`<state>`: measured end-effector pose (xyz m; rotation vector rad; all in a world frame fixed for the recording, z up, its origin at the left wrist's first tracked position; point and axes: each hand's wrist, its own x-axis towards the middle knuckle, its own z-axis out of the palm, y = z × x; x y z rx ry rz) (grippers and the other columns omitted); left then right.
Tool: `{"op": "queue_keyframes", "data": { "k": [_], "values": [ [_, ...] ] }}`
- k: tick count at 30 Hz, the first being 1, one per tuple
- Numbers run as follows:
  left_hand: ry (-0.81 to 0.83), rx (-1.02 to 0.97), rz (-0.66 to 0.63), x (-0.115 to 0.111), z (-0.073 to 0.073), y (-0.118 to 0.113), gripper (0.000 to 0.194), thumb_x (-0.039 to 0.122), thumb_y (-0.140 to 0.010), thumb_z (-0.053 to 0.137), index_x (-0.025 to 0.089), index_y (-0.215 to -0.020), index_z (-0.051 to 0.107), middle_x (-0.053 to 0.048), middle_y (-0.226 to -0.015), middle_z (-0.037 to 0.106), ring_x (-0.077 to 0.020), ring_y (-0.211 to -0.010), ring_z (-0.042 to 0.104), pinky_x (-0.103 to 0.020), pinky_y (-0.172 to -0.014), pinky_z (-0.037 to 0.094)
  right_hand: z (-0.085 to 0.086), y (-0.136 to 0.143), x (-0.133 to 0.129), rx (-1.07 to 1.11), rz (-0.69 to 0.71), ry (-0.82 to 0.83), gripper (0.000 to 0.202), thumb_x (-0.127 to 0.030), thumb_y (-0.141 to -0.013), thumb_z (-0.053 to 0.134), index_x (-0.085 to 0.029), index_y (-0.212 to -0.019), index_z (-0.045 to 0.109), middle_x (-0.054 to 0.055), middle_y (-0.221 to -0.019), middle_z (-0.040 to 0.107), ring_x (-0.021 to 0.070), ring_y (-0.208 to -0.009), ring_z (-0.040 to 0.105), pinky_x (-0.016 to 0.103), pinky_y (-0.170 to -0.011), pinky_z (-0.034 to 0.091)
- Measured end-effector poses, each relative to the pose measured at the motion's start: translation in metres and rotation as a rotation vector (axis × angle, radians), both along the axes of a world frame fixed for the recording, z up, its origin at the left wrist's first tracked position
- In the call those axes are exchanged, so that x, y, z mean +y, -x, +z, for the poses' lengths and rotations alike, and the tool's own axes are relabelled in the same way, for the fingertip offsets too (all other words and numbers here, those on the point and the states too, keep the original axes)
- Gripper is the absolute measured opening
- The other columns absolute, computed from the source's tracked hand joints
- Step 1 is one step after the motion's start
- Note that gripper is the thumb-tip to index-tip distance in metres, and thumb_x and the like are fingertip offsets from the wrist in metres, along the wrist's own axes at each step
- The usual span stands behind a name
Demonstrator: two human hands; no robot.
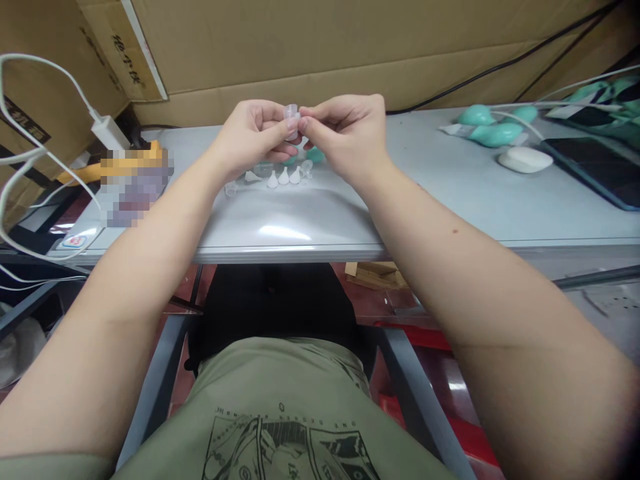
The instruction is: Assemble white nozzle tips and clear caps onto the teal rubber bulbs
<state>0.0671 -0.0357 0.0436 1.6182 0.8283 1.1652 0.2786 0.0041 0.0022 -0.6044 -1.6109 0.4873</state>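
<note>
Above the back of the table, my left hand [253, 133] is closed on a small clear plastic container [291, 110]. The fingertips of my right hand [350, 130] pinch its right side, where a whitish part shows; the fingers hide most of it. Below the hands, several small white funnels [283, 177] lie on the tabletop, most of them in a row. A small clear plastic cup-like piece [231, 189] sits left of them, and another clear piece [307, 169] is at the right end. Partly covered by my hands is something teal [315, 155].
On the right of the grey table [425, 193] are teal egg-shaped things [495, 133], a white mouse [525, 159] and a dark phone or tablet [595, 170]. A white charger [110, 135] with cables and a yellow object [150, 155] are on the left. Cardboard [300, 53] stands behind.
</note>
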Motion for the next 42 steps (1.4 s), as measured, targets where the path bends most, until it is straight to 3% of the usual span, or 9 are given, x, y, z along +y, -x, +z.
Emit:
{"op": "queue_keyframes", "data": {
  "k": [7, 13, 18, 21, 25, 30, 35, 38, 42],
  "values": [
    [0.01, -0.036, 0.016, -0.002, 0.002, -0.001, 0.027, 0.015, -0.125, 0.082, 0.018, -0.101, 0.095, -0.002, -0.094, 0.094, -0.0143, -0.083, 0.092, -0.021, -0.077, 0.069, 0.002, 0.003, -0.006, -0.035, -0.13, 0.061, 0.042, -0.012, -0.096, 0.098, -0.042, -0.072, 0.08, -0.006, -0.092, 0.091, 0.0336, -0.087, 0.088, 0.055, -0.087, 0.079],
    [0.025, 0.013, 0.071, -0.002, 0.003, -0.004, 0.03, 0.02, -0.126, 0.083, 0.02, -0.098, 0.093, -0.004, -0.096, 0.095, -0.0167, -0.089, 0.094, -0.021, -0.08, 0.069, 0.011, 0.006, -0.014, -0.031, -0.05, 0.082, 0.044, -0.008, -0.102, 0.088, -0.041, -0.075, 0.081, -0.005, -0.094, 0.092, 0.03, -0.086, 0.089, 0.05, -0.086, 0.079],
    [-0.015, 0.013, 0.07, 0.002, -0.005, -0.001, 0.03, 0.015, -0.118, 0.089, 0.025, -0.09, 0.089, -0.002, -0.089, 0.093, -0.0188, -0.086, 0.093, -0.025, -0.08, 0.07, 0.007, 0.003, -0.003, -0.007, 0.07, 0.152, 0.031, -0.024, -0.099, 0.101, -0.04, -0.079, 0.083, -0.001, -0.089, 0.087, 0.0319, -0.082, 0.083, 0.054, -0.081, 0.074],
    [-0.004, 0.046, 0.062, 0.002, -0.005, 0.0, 0.029, 0.013, -0.116, 0.09, 0.026, -0.09, 0.087, -0.001, -0.086, 0.092, -0.0188, -0.085, 0.092, -0.026, -0.08, 0.071, 0.004, 0.0, 0.005, -0.001, 0.156, 0.174, 0.028, -0.034, -0.091, 0.104, -0.041, -0.078, 0.08, 0.0, -0.087, 0.084, 0.0323, -0.078, 0.079, 0.057, -0.082, 0.069],
    [0.007, 0.039, 0.022, -0.003, -0.001, -0.001, 0.029, 0.01, -0.117, 0.085, 0.023, -0.092, 0.086, 0.0, -0.086, 0.092, -0.0154, -0.08, 0.09, -0.024, -0.079, 0.07, 0.005, -0.004, 0.006, -0.025, 0.169, 0.174, 0.027, -0.041, -0.083, 0.104, -0.041, -0.075, 0.078, 0.0, -0.085, 0.082, 0.0323, -0.076, 0.072, 0.058, -0.08, 0.064],
    [0.011, 0.051, 0.02, -0.009, 0.002, -0.001, 0.032, 0.011, -0.115, 0.087, 0.025, -0.087, 0.085, 0.0, -0.085, 0.089, -0.0161, -0.083, 0.089, -0.026, -0.081, 0.07, 0.01, -0.006, -0.003, -0.105, 0.096, 0.101, 0.034, -0.046, -0.088, 0.106, -0.04, -0.078, 0.074, 0.0, -0.086, 0.078, 0.0326, -0.081, 0.068, 0.055, -0.081, 0.057],
    [-0.02, 0.065, -0.021, -0.007, 0.0, 0.0, 0.028, 0.02, -0.113, 0.091, 0.026, -0.086, 0.088, -0.001, -0.091, 0.088, -0.017, -0.084, 0.087, -0.03, -0.085, 0.071, 0.008, -0.006, -0.011, -0.161, -0.011, -0.035, 0.035, -0.033, -0.098, 0.097, -0.038, -0.082, 0.066, 0.0, -0.08, 0.061, 0.0291, -0.075, 0.05, 0.05, -0.08, 0.049],
    [-0.046, 0.094, 0.0, -0.005, -0.002, 0.0, 0.029, 0.024, -0.113, 0.09, 0.026, -0.085, 0.086, -0.002, -0.089, 0.086, -0.0195, -0.085, 0.086, -0.034, -0.087, 0.072, 0.007, -0.003, -0.014, -0.214, -0.091, -0.02, 0.035, -0.03, -0.097, 0.092, -0.037, -0.084, 0.061, 0.001, -0.077, 0.056, 0.0321, -0.076, 0.055, 0.051, -0.079, 0.05],
    [-0.04, 0.1, -0.009, -0.003, -0.005, 0.0, 0.026, 0.023, -0.113, 0.089, 0.026, -0.088, 0.086, -0.001, -0.091, 0.086, -0.0197, -0.087, 0.086, -0.035, -0.091, 0.073, 0.006, 0.001, -0.011, -0.234, -0.169, -0.003, 0.041, -0.035, -0.097, 0.093, -0.036, -0.085, 0.054, 0.004, -0.081, 0.062, 0.0398, -0.085, 0.067, 0.053, -0.074, 0.051]
  ]
}}
